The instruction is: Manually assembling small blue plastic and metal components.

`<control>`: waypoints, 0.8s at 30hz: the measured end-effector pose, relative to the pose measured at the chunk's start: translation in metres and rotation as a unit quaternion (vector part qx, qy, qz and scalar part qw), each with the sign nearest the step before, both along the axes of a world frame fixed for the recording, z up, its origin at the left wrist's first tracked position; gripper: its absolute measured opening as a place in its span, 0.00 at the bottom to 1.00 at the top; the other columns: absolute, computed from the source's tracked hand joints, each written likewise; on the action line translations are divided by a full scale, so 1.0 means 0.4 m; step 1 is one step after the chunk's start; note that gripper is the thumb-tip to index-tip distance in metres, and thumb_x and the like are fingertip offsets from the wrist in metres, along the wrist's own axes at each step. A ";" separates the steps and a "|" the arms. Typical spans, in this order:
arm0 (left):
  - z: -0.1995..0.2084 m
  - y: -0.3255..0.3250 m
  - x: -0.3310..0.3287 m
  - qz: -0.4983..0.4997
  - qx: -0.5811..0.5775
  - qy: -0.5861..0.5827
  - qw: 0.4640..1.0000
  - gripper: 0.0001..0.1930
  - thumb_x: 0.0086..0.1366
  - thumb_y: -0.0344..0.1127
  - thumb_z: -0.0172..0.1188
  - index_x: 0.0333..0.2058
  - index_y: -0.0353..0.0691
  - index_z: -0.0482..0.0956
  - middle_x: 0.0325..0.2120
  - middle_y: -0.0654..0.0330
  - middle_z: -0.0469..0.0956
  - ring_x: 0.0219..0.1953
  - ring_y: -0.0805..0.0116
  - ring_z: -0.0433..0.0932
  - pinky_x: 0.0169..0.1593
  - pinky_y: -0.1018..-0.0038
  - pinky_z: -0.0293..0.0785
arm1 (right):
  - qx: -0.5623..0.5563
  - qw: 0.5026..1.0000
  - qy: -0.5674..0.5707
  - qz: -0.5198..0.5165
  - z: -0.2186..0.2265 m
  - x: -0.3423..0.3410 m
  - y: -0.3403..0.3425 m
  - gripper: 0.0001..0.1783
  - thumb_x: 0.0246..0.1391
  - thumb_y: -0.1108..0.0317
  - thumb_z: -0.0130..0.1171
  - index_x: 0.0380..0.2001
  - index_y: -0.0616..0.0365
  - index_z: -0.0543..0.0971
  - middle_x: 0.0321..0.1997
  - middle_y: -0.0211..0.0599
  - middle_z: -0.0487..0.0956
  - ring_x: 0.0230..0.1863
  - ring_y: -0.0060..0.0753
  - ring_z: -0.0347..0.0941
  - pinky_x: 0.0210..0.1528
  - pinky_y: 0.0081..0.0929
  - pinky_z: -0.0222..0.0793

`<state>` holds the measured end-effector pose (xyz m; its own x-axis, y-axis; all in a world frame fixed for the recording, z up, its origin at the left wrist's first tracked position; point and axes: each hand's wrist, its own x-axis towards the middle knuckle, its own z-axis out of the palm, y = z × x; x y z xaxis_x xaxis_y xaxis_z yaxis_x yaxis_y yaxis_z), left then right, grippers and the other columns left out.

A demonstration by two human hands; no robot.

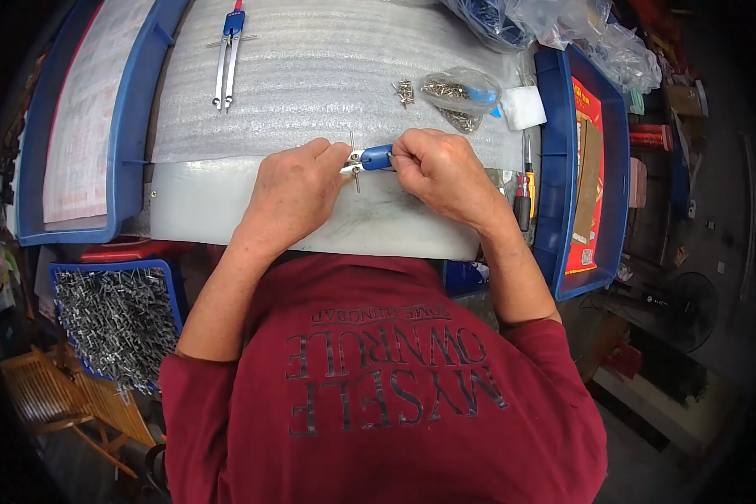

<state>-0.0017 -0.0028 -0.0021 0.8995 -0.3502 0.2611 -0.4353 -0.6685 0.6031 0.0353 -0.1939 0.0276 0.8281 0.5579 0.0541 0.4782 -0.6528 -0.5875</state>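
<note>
- Shirt [378,294] by the surface's [214,202] near edge
- left hand [298,189], right hand [445,172] both gripping one compass [378,157]
- another compass [233,63], far-left corner
- trays [554,160] crowd both sides, dim floor [718,244] beyond right

The shirt [385,454] is maroon; its lettering [403,406], dark.

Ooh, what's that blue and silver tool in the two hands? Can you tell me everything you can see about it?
The blue and silver tool has a smooth blue part that looks like plastic and a shiny, metal-looking part with round fittings. A thin rod crosses the silver part. The tool lies nearly sideways, blue part to the right, above the pale board. The left hand pinches the silver end; the right hand holds the blue end. Fingers hide both ends.
</note>
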 end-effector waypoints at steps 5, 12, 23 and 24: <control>-0.003 0.000 0.001 0.002 0.003 -0.001 1.000 0.11 0.45 0.31 0.61 0.29 0.39 0.71 0.19 0.58 0.68 0.22 0.58 0.72 0.24 0.66 0.67 | 0.009 1.000 -0.016 -0.022 -0.008 -0.006 0.005 0.04 0.41 0.73 0.54 0.20 0.63 0.71 0.17 0.44 0.70 0.20 0.43 0.68 0.23 0.32 0.62; -0.004 -0.001 0.002 0.005 0.003 0.001 1.000 0.10 0.46 0.31 0.61 0.29 0.39 0.72 0.19 0.58 0.69 0.22 0.58 0.72 0.24 0.66 0.67 | 0.005 0.999 -0.047 -0.013 -0.011 -0.006 0.002 0.04 0.42 0.73 0.56 0.21 0.61 0.71 0.19 0.42 0.71 0.22 0.42 0.69 0.25 0.32 0.63; 0.004 0.003 0.006 0.007 -0.016 0.060 0.998 0.12 0.47 0.27 0.59 0.33 0.36 0.73 0.23 0.53 0.71 0.26 0.53 0.71 0.27 0.65 0.66 | 0.066 0.996 -0.003 -0.058 -0.002 -0.003 -0.023 0.08 0.43 0.70 0.59 0.25 0.62 0.72 0.19 0.34 0.69 0.21 0.30 0.64 0.25 0.25 0.61; 0.005 0.003 0.006 0.007 -0.016 0.060 0.998 0.12 0.47 0.27 0.59 0.33 0.36 0.73 0.23 0.53 0.71 0.26 0.53 0.71 0.27 0.65 0.66 | 0.068 0.995 -0.025 -0.068 -0.005 -0.003 -0.025 0.08 0.44 0.70 0.59 0.26 0.62 0.73 0.19 0.33 0.69 0.22 0.28 0.65 0.25 0.24 0.61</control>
<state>0.0007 -0.0015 0.0001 0.9298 -0.3306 0.1619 -0.3493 -0.6531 0.6719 0.0339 -0.2040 0.0258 0.8896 0.4259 0.1652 0.4225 -0.6297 -0.6519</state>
